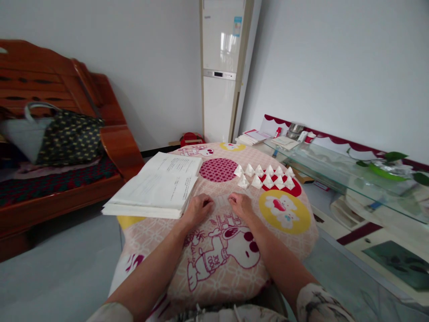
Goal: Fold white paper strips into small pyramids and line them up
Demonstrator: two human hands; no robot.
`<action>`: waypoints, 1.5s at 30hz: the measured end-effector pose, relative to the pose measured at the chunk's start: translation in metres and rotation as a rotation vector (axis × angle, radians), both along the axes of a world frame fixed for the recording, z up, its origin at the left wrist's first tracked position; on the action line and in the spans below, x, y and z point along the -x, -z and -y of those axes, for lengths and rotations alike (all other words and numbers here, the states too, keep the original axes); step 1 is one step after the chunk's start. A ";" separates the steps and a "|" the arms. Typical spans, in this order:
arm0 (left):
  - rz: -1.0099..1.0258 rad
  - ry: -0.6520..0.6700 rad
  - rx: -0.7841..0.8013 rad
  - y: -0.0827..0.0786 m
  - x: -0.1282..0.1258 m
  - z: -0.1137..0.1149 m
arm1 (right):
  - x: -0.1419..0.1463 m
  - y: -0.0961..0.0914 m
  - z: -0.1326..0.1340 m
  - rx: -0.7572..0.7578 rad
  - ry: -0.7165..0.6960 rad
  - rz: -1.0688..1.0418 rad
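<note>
My left hand (199, 209) rests on the patterned tablecloth (231, 279) with its fingers curled in, close to the right edge of a thick stack of printed paper (156, 185). A short gap to the right, my right hand (241, 205) also lies on the cloth, loosely closed. Nothing shows in either hand. Beyond my right hand stand several small white folded-paper pyramids (268, 181) in two rows, apart from my fingers. The paper stack lies open on the left of the table, its lower corner jutting past the edge.
A glass-topped cabinet (338, 167) runs along the right wall, bearing papers, tins and a plant (392, 165). On the left is a wooden sofa (117, 147) with a dark patterned bag (70, 138). A tall white air conditioner (219, 103) stands in the corner.
</note>
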State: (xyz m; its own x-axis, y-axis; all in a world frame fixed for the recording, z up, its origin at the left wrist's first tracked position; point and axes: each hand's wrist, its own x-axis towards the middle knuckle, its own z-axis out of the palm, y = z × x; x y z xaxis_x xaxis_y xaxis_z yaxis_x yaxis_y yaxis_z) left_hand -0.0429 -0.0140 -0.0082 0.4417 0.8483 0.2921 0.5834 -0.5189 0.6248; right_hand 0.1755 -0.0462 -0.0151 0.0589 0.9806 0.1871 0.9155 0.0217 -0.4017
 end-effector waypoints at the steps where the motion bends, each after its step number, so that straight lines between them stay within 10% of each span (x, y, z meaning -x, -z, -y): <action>1: 0.007 -0.026 -0.029 -0.002 0.000 0.000 | 0.000 0.000 0.000 0.001 -0.007 0.001; 11: -0.284 -0.477 -0.164 -0.030 0.028 -0.045 | -0.004 0.004 -0.002 -0.007 -0.009 0.049; 45: -0.326 -0.723 0.041 -0.022 0.026 -0.045 | -0.013 0.014 -0.003 -0.050 -0.084 -0.081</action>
